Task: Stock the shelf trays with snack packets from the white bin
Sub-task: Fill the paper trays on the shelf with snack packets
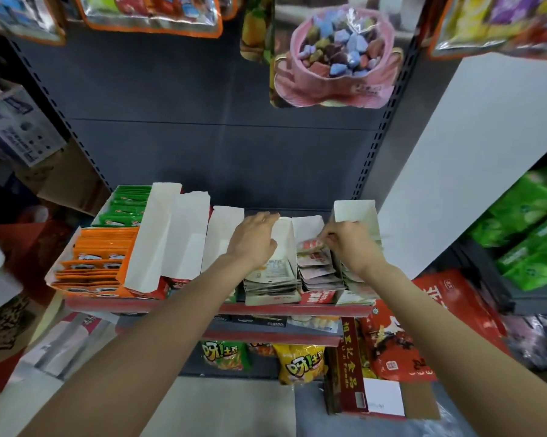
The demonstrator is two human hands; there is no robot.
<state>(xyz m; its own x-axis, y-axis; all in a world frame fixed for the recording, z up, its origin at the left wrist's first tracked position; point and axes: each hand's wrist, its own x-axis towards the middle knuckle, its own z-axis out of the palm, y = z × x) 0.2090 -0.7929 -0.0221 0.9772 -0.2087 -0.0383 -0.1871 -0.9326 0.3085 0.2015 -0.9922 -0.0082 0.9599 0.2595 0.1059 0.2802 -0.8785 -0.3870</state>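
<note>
A row of white cardboard trays stands on the red-edged shelf. My left hand lies flat with straight fingers over the tray of grey-white packets. My right hand pinches a red and white snack packet at the top of the pink-red packet stack in the tray next to it. The white bin is not in view.
Orange packets and green packets fill the left trays. Tall white tray flaps stand mid-shelf. Bags hang overhead. A lower shelf holds yellow and green snack bags; red bags and a carton sit at the right.
</note>
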